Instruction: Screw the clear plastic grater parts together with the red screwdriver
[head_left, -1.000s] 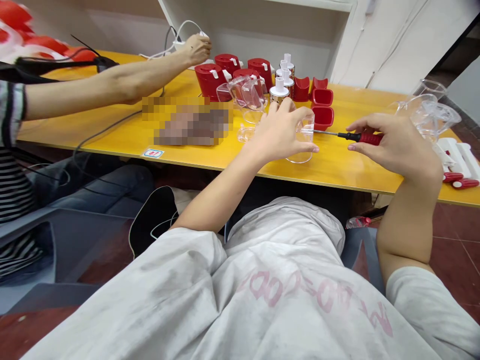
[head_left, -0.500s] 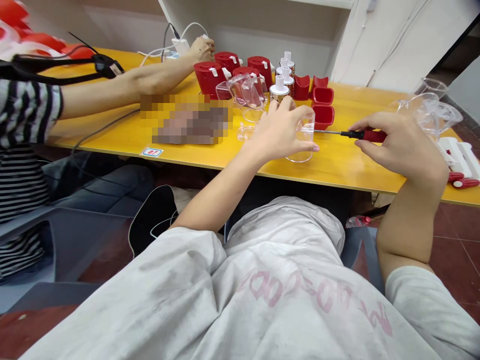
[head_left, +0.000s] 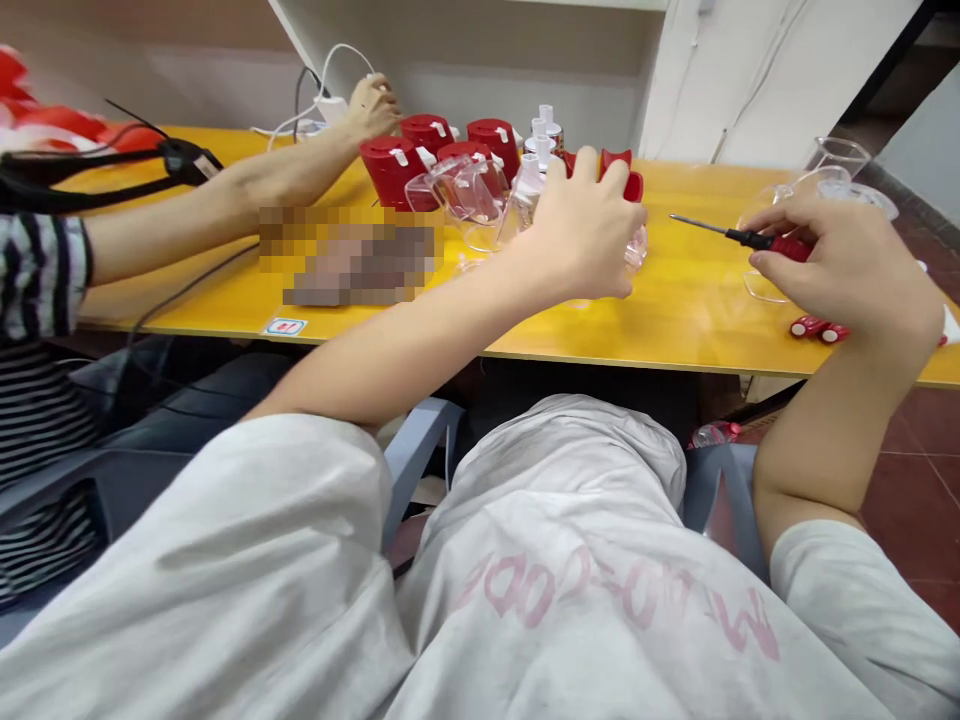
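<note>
My left hand is closed round a clear plastic cup on the yellow table, reaching toward the red parts at the back. Only the cup's right edge shows past my fingers. My right hand grips a red-handled screwdriver, its thin shaft pointing left and lifted off the table, apart from the cup.
Red caps, clear jugs and white-topped pieces crowd the table's back. More clear containers stand far right, small red parts near the front edge. A co-worker's arm reaches across the left toward a white charger.
My left hand has moved forward and up with the cup, toward the red parts. My right hand drew the screwdriver back to the right, away from the cup. The camera shifted.
</note>
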